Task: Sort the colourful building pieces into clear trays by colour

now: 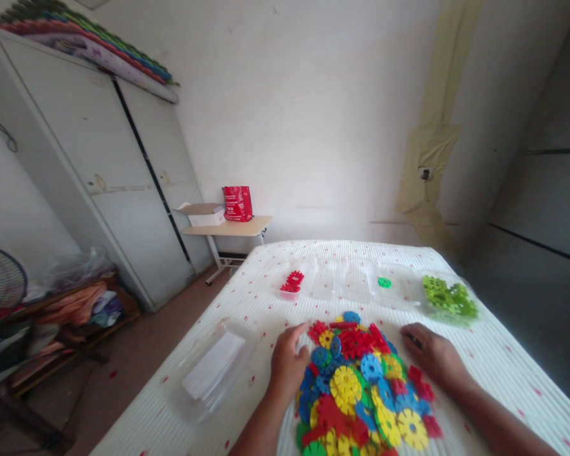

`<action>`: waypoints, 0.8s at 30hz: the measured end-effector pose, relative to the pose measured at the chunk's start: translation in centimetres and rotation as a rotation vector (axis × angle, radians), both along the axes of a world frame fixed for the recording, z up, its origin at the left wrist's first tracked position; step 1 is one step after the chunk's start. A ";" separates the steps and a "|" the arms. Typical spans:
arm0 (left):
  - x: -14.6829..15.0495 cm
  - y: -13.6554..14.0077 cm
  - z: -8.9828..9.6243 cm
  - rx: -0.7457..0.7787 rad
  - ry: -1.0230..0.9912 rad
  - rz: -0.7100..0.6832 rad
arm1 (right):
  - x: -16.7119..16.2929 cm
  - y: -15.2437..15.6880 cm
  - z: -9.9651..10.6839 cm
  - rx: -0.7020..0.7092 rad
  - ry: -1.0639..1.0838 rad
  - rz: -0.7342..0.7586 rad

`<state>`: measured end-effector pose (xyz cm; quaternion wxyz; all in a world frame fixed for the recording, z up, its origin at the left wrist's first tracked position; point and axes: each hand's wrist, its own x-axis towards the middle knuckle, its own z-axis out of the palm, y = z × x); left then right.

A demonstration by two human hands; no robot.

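Fingers of your left hand (289, 360) stand parted, seemingly bare; those of your right hand (430, 356) curl inward, and whether they hold anything cannot be told. On the white cloth-covered counter (513, 368), you seem to be picking over a heap of multicoloured notched plastic pieces (346, 381) between your hands; a next move calls for a thumb-and-finger pinch. Clear plastic trays (405, 292) sit toward the far edge, leaving you an open strip before them. One holds red pieces (291, 287), another a lone green disc (382, 282).

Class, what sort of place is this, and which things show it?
Probably a lived-in room, perhaps in a home: a tall cabinet, a fan and crumpled fabrics stand or lie along the left side.
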<state>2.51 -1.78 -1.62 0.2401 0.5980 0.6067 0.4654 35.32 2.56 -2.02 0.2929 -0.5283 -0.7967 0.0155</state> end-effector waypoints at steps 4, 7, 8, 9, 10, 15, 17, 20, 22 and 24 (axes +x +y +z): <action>0.7 1.3 0.3 0.045 0.297 -0.161 | -0.2 -0.2 0.2 0.014 0.007 -0.004; 0.8 2.7 0.6 0.009 0.356 -0.256 | -0.2 -0.2 0.3 0.028 0.017 -0.004; 0.7 3.1 0.7 -0.008 0.349 -0.290 | -0.2 -0.2 0.3 0.031 0.016 -0.002; 0.6 3.5 0.9 -0.024 0.337 -0.319 | -0.2 -0.1 0.2 0.034 0.012 0.001; 0.4 3.8 1.0 -0.037 0.325 -0.345 | -0.2 -0.1 0.1 0.035 0.006 0.002; -0.3 4.4 1.5 -0.060 0.289 -0.375 | -0.2 0.0 -0.1 0.025 -0.030 -0.009; -0.4 4.2 1.3 -0.052 0.260 -0.352 | -0.2 -0.1 0.0 0.020 -0.037 -0.007; -0.6 4.0 0.9 -0.048 0.203 -0.306 | -0.3 -0.2 0.2 0.018 -0.019 -0.003; -0.7 3.9 0.8 -0.057 0.159 -0.278 | -0.3 -0.3 0.3 0.015 0.000 -0.002; -0.8 3.8 0.7 -0.068 0.114 -0.255 | -0.3 -0.2 0.2 0.013 0.009 -0.003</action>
